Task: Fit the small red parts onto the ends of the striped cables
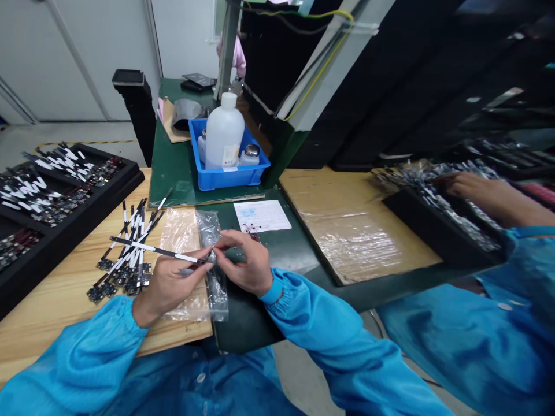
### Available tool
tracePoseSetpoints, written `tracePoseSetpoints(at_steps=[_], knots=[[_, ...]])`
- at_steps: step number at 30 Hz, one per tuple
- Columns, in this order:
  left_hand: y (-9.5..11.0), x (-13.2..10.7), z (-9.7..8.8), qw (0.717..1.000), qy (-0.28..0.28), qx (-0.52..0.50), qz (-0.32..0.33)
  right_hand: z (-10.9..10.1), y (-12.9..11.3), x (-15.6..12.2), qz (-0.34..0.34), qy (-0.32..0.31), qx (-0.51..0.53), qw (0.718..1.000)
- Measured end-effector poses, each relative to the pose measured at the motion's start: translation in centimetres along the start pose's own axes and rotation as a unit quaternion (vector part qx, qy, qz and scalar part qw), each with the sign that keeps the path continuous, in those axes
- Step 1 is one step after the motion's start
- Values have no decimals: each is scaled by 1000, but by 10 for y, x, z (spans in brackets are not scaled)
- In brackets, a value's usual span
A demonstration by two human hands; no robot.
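Note:
My left hand (171,283) is closed in a pinch on a long thin black strip (151,249) with white labels, which points left over the wooden bench. My right hand (243,260) pinches the strip's near end, close to the left fingertips. Both hands hover above clear plastic bags (208,231) lying on the bench. A loose pile of similar black strips (128,254) with small circuit boards lies just left of my left hand.
Black trays (52,190) of more strips stand at the left. A blue bin (228,167) holds a white bottle (224,133) and small jars. A paper sheet (262,215) lies on the green mat. A co-worker's hand (472,188) reaches into a tray of parts at the right.

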State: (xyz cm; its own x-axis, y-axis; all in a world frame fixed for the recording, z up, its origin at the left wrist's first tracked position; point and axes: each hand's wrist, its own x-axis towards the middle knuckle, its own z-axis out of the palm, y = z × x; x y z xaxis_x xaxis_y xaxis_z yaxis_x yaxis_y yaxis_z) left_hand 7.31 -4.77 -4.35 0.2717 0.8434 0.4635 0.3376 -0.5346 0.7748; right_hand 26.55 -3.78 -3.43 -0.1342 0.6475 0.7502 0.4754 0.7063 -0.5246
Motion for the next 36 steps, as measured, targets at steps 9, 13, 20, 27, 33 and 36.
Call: tracePoseSetpoints(at_steps=[9,13,20,27,33,36], knots=[[2,0,2,1000,16,-6,18,1,0,-1,-13,7,-31,999],[4,0,3,1000,19,-19,2,1,-1,-1,-16,0,-46,999],[3,0,4,999,11,-40,-2,0,-2,-3,-7,-16,-64,998],[3,3,-2,998,0,-21,-64,-3,0,0,-24,-17,-78,997],[3,15,-11,972,84,-161,-146,-9,8,0,-39,-1,-92,995],[11,16,-33,962,137,-185,-144,-11,13,0,-50,6,-75,996]])
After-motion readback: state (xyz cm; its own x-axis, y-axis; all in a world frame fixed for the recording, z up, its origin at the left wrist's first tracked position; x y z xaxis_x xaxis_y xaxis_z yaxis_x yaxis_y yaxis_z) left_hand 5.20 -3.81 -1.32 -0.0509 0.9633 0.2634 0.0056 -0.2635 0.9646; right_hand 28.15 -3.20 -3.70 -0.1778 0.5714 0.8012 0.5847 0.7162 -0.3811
